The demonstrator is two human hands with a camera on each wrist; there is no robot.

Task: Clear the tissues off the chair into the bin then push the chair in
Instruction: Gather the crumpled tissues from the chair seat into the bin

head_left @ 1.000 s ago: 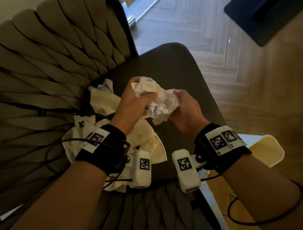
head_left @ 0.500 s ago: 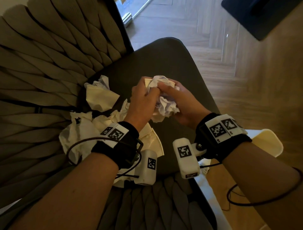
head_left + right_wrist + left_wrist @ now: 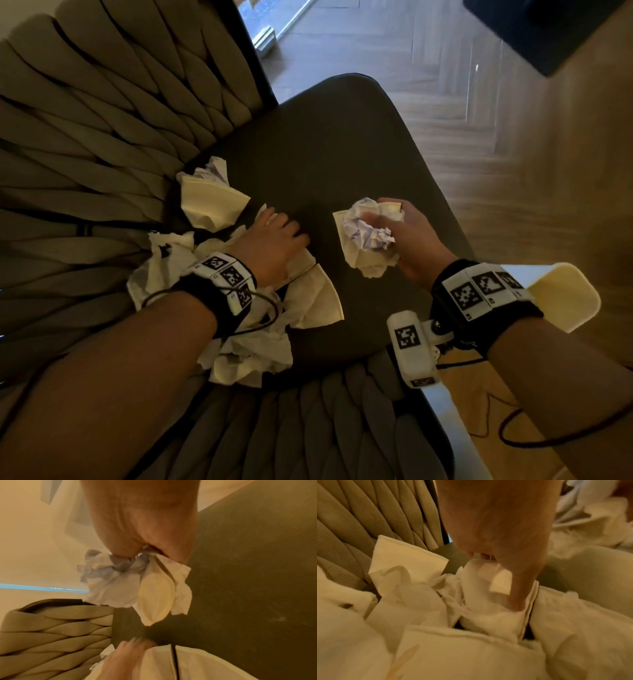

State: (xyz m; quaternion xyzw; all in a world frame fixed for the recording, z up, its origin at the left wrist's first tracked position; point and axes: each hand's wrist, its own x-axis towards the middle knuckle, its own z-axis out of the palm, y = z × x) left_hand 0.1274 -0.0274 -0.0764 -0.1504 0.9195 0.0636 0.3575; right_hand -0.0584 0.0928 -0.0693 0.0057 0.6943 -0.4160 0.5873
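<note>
Crumpled tissues (image 3: 368,236) are bunching in the right hand (image 3: 409,240) above the chair (image 3: 329,137); the left hand (image 3: 274,245) is pinching napkins (image 3: 308,298) on the seat

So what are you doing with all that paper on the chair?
Cleaning up. The right hand grips a crumpled wad of tissues above the dark chair seat. The left hand is down on the pile of loose tissues by the chair's woven back, pinching one of them between thumb and fingers. The cream bin waits beside the chair, behind the right wrist. Plenty of tissues remain on the seat, and the chair isn't pushed in yet.
</note>
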